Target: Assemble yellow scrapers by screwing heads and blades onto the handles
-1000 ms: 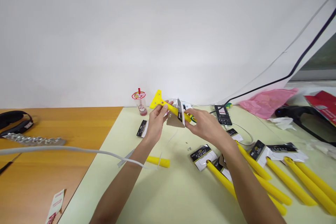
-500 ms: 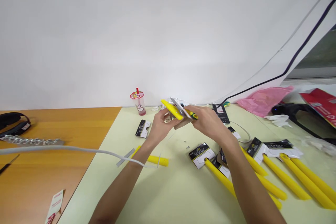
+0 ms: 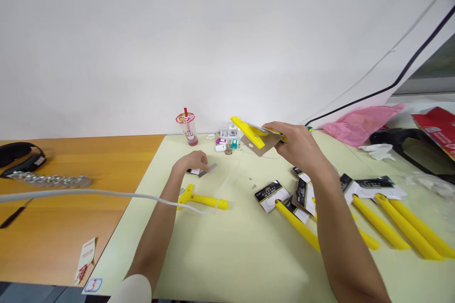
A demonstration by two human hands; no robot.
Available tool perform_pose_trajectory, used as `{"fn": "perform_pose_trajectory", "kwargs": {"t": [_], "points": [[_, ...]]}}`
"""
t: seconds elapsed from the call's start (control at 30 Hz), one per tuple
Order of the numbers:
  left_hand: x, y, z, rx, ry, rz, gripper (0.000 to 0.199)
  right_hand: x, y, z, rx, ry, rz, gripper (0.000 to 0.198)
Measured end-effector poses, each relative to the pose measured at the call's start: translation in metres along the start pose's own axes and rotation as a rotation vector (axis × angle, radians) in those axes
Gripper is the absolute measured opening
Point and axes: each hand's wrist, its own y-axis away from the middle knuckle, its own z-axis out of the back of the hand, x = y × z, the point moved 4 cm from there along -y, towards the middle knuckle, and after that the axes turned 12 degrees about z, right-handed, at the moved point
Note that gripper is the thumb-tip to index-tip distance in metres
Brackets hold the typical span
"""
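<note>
Fingers of my right hand (image 3: 295, 147) are curled around the yellow scraper (image 3: 248, 132), up over the far middle of the table (image 3: 231, 251), its head pointing left; holding it from behind seems to leave that head clear, with the brown card (image 3: 263, 149) caught alongside. Over on the left, my left hand (image 3: 192, 162) is low, fingertips right at a metal strip (image 3: 213, 167); from here I can't tell whether they pinch or merely press. Nearer, another scraper (image 3: 208, 201) lies flat, perhaps set apart from the yellow handles (image 3: 382, 226) on the right to avoid mixing.
</note>
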Motion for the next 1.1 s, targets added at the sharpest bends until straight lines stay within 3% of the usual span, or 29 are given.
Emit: {"fn": "perform_pose_trajectory", "kwargs": {"t": [0.23,0.43,0.5,0.67,0.73,0.87,1.1], "points": [[-0.01,-0.012,-0.025,0.083,-0.049,0.018,0.028,-0.003,0.0,-0.001,-0.025,-0.022,0.018,0.058],[-0.027,0.007,-0.012,0.073,0.056,-0.096,0.027,-0.003,-0.001,-0.001,-0.005,-0.002,-0.008,0.056],[-0.042,0.021,-0.002,0.047,0.194,-0.173,0.033,-0.002,-0.001,-0.001,0.007,-0.005,-0.017,0.056],[-0.082,0.065,0.022,-0.098,0.966,-0.327,0.046,0.001,-0.003,-0.006,0.052,0.027,-0.028,0.052],[-0.094,0.08,0.024,-0.127,1.169,-0.369,0.045,0.003,-0.003,-0.008,0.065,0.051,-0.029,0.05],[-0.108,0.098,0.02,-0.136,1.275,-0.415,0.048,0.01,-0.003,-0.011,0.114,0.107,-0.044,0.046],[-0.114,0.105,0.013,-0.156,1.199,-0.446,0.054,0.018,-0.006,-0.013,0.176,0.161,-0.087,0.031]]}}
